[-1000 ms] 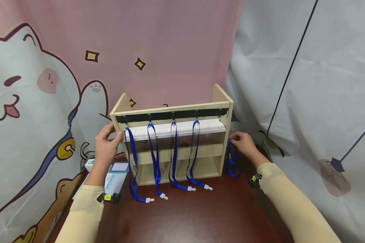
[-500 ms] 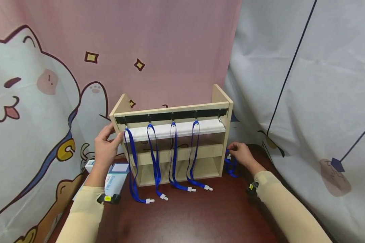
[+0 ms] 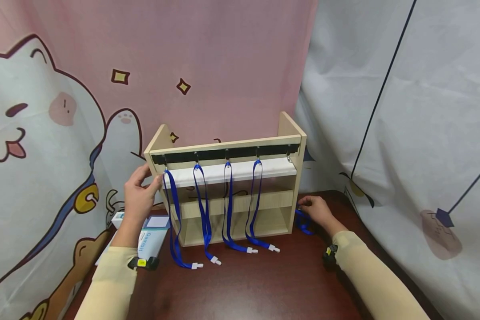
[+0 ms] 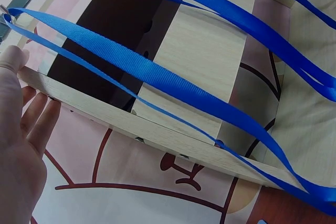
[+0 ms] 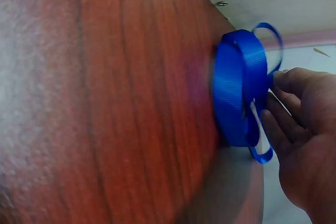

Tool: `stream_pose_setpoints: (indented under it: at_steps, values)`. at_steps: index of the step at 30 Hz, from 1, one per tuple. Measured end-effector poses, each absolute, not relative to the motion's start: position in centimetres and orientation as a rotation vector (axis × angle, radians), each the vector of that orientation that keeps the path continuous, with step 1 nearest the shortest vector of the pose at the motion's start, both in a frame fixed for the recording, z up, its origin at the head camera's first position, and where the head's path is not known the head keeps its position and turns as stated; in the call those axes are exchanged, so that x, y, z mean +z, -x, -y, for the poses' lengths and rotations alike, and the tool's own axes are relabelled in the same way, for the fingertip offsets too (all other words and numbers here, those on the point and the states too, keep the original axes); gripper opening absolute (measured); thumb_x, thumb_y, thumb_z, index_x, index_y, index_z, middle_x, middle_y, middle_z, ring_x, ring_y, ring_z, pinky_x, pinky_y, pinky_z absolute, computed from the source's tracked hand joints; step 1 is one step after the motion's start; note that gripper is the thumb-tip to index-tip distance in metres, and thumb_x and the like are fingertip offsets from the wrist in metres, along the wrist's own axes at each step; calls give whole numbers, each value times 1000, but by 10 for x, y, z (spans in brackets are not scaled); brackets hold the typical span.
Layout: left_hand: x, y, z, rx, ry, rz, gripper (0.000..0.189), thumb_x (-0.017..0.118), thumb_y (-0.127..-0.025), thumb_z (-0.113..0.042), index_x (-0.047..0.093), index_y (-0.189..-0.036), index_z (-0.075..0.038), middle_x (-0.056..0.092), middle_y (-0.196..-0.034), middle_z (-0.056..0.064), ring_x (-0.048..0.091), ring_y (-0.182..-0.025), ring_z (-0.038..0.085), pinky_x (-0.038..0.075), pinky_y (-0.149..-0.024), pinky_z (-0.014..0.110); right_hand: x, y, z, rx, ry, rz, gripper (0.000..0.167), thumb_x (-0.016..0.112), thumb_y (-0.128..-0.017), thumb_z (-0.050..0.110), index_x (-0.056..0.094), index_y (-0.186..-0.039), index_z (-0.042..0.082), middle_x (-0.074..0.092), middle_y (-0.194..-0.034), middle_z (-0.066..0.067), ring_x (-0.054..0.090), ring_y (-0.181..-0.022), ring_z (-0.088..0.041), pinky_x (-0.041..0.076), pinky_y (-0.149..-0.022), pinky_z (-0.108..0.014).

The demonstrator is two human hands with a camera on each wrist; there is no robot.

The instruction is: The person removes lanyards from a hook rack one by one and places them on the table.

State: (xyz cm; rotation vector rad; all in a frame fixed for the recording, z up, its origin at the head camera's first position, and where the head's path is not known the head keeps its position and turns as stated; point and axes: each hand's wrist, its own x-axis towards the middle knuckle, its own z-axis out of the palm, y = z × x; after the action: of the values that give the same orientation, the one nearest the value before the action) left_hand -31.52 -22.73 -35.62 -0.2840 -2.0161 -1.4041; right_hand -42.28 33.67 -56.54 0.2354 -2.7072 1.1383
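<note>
My left hand (image 3: 139, 193) grips the front edge of the left side panel of a pale wooden rack (image 3: 278, 198), thumb in front and fingers behind. In the left wrist view the thumb and fingers (image 4: 44, 121) lie on either side of that panel (image 4: 105, 108). Down beside the rack's right side, my right hand (image 3: 321, 212) pinches a blue lanyard (image 3: 304, 224). The right wrist view has this lanyard (image 5: 231, 87) bunched in loops low at the table, fingertips at its strap. Several blue lanyards (image 3: 207, 218) with white clips hang from the rack's hooks.
The rightmost hook (image 3: 289, 156) on the black strip (image 3: 212, 153) bears no lanyard. A light blue and white box (image 3: 154, 242) marked "Gambit" lies left of the rack on the dark red-brown table (image 3: 248, 289). Printed curtains (image 3: 240, 66) stand behind and at the sides.
My right hand has moved down and slightly left with the lanyard, whose loops now sit lower and more bunched beside the rack. The left hand stays on the side panel.
</note>
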Motion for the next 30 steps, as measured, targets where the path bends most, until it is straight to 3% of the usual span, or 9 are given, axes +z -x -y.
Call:
stream_pose_setpoints:
  at_steps: [5, 12, 19, 24, 30]
  values:
    - [-357, 316, 227, -1410, 280, 2014, 46, 71, -107, -5, 68, -152, -10, 69, -137, 12, 60, -124, 12, 57, -94, 14, -569, 422, -337, 1159, -235, 2712, 15, 76, -100, 3, 80, -113, -3, 80, -115, -19, 72, -110, -38, 58, -96, -53]
    - [-373, 335, 239, -1384, 261, 2024, 47, 72, -107, -5, 68, -153, -14, 69, -138, 9, 60, -125, 12, 57, -93, 14, -570, 420, -334, 1158, -232, 2665, 16, 76, -99, 2, 79, -114, -4, 80, -113, -19, 73, -105, -36, 58, -92, -51]
    - [-378, 341, 245, -1372, 270, 2020, 47, 75, -106, -9, 69, -152, -19, 70, -137, 5, 60, -125, 11, 57, -92, 14, -566, 419, -334, 1178, -218, 2617, 17, 77, -100, 2, 80, -115, -4, 80, -111, -18, 72, -95, -28, 57, -81, -38]
    - [-378, 341, 245, -1371, 261, 2015, 48, 73, -106, -7, 68, -153, -15, 70, -137, 8, 60, -125, 11, 57, -93, 14, -559, 415, -334, 1256, -180, 2568, 15, 78, -101, 4, 80, -115, -2, 81, -109, -17, 73, -87, -24, 58, -73, -28]
    - [-377, 341, 245, -1395, 283, 2003, 48, 77, -105, -8, 69, -152, -17, 71, -140, 7, 61, -124, 11, 57, -92, 15, -533, 399, -327, 1330, -103, 2417, 19, 75, -105, 10, 78, -121, -1, 79, -115, -20, 75, -97, -25, 60, -76, -22]
